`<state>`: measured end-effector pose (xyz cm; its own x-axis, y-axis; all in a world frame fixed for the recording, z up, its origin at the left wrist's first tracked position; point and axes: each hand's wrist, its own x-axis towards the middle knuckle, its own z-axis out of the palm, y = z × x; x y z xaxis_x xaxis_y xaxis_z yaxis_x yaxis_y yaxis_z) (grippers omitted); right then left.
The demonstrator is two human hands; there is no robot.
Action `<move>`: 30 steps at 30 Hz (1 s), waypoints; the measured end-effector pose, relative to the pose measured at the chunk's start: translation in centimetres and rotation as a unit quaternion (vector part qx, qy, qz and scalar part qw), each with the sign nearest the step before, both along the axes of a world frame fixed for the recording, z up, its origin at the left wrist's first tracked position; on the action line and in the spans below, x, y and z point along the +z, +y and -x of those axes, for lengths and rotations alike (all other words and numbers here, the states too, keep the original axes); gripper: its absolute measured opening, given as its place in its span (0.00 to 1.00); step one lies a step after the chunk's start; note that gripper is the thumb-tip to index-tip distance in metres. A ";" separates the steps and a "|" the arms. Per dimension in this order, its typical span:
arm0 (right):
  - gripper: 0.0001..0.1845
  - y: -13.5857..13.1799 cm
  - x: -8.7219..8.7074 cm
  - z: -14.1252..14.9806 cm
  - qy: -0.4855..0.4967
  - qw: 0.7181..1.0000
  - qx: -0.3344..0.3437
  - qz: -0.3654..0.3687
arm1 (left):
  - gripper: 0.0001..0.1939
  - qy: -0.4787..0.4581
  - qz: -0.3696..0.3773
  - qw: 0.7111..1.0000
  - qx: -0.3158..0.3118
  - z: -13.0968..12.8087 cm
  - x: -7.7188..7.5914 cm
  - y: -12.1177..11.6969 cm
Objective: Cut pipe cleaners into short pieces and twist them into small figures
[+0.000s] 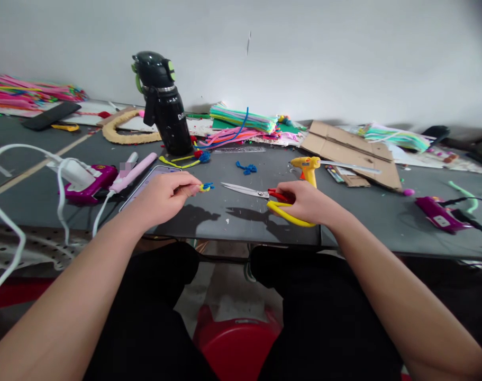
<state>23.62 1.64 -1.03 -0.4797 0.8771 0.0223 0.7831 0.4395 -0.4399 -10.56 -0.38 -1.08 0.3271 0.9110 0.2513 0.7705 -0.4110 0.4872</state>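
My left hand [167, 194] pinches a small piece of yellow and blue pipe cleaner [207, 187], its blue tips poking out to the right. In my right hand [302, 200] is a pair of scissors [282, 203] with red and yellow handles; the blades look closed and point left toward the piece, a short gap apart from it. A twisted blue pipe cleaner shape [246, 168] lies on the table just beyond the blades. Farther back, a yellow stem with a red and blue end [199, 156] rests by the bottle.
A black bottle [171, 116] stands at the back left. Behind my right hand is a yellow glue gun [307, 165], with cardboard [352, 151] beyond. Pipe cleaner bundles [244, 117] line the wall. Purple power strips [92, 185] with cables, and a phone [145, 185], lie around.
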 end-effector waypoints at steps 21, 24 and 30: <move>0.10 -0.3 0.1 0.9 -0.004 0.996 0.011 -0.085 | 0.18 -0.025 0.049 0.998 0.014 -0.1 0.1 0.0; 0.11 -0.2 0.0 0.8 -0.001 0.997 0.015 -0.082 | 0.18 -0.024 0.044 0.999 0.019 -0.2 0.2 -0.2; 0.10 -0.2 0.0 0.8 -0.008 0.996 0.016 -0.082 | 0.18 -0.018 0.045 0.999 0.020 -0.4 0.3 -0.3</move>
